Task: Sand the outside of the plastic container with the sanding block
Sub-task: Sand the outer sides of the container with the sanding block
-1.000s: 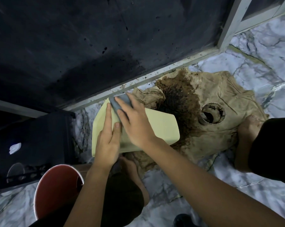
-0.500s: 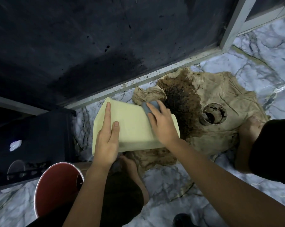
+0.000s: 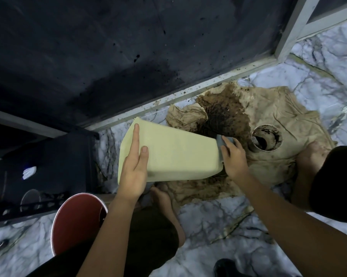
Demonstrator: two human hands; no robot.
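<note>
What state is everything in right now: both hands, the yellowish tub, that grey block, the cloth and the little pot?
plastic container: tipped on its side, one broad face up.
sanding block: against the container's right end.
left hand: flat, fingers straight, resting on the container.
right hand: grips the sanding block.
cloth: spread on the floor, crumpled, darkly stained.
small pot: upright on the cloth, open, dark residue inside.

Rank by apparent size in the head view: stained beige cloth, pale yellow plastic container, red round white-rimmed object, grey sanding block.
1. stained beige cloth
2. pale yellow plastic container
3. red round white-rimmed object, partly hidden
4. grey sanding block, mostly covered
</note>
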